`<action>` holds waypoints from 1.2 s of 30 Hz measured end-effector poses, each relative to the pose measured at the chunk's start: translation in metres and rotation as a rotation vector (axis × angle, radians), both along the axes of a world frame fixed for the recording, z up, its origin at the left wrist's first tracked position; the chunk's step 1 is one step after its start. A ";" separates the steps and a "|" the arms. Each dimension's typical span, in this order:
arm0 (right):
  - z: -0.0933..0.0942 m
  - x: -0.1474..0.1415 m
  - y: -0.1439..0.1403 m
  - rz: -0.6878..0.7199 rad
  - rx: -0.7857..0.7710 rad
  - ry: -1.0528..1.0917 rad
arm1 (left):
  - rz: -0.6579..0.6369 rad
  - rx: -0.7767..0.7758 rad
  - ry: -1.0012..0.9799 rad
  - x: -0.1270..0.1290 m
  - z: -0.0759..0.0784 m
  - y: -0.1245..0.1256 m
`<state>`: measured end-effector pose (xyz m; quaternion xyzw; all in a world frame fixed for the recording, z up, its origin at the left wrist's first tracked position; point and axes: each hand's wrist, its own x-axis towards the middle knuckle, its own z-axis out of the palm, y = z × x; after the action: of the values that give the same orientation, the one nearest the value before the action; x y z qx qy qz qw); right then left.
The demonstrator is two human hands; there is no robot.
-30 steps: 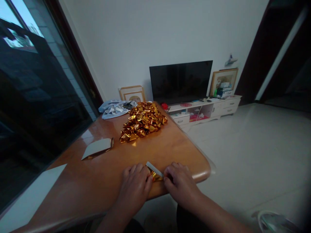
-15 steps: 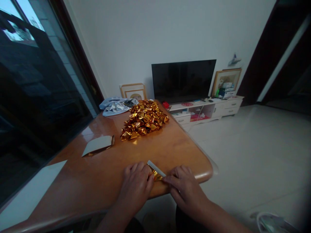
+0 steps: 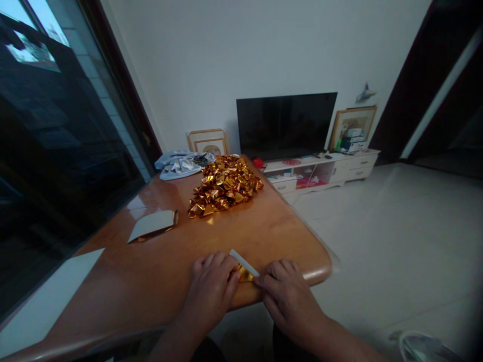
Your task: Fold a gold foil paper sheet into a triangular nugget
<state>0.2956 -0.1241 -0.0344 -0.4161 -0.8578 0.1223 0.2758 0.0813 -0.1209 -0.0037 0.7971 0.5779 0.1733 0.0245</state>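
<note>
A piece of gold foil paper [image 3: 246, 273] with a pale strip along its upper side lies at the table's near edge, between my two hands. My left hand [image 3: 215, 281] is curled over its left end, fingers bent and closed on it. At the right end, my right hand [image 3: 285, 289] pinches the corner between thumb and fingers. Parts of the paper under both hands are hidden. Beyond them rises a heap of folded gold foil pieces [image 3: 226, 186], shiny and crumpled-looking.
On the wooden table [image 3: 151, 281] lie a pale stack of sheets [image 3: 153, 224], a larger pale sheet [image 3: 53, 296] at left, and a silvery-blue cloth [image 3: 181, 165] at the back. A TV [image 3: 287, 125] stands behind. A bin [image 3: 426, 347] sits on the floor at lower right.
Both hands stay on the foil paper in nearly the same place. Slightly less gold shows beside my left fingers, and the view has shifted a touch.
</note>
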 end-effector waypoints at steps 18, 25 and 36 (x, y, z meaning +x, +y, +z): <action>0.008 -0.004 -0.013 -0.083 0.136 -0.147 | -0.112 -0.118 -0.116 -0.017 -0.003 0.009; 0.023 -0.019 -0.017 -0.077 0.203 -0.233 | -0.110 -0.105 -0.145 -0.018 -0.006 0.009; 0.015 -0.019 -0.024 -0.108 0.235 -0.286 | -0.094 -0.109 -0.142 -0.018 -0.004 0.007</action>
<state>0.2764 -0.1483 -0.0191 -0.4396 -0.8730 -0.0539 0.2041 0.0637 -0.1136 -0.0078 0.8065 0.5453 0.1963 0.1167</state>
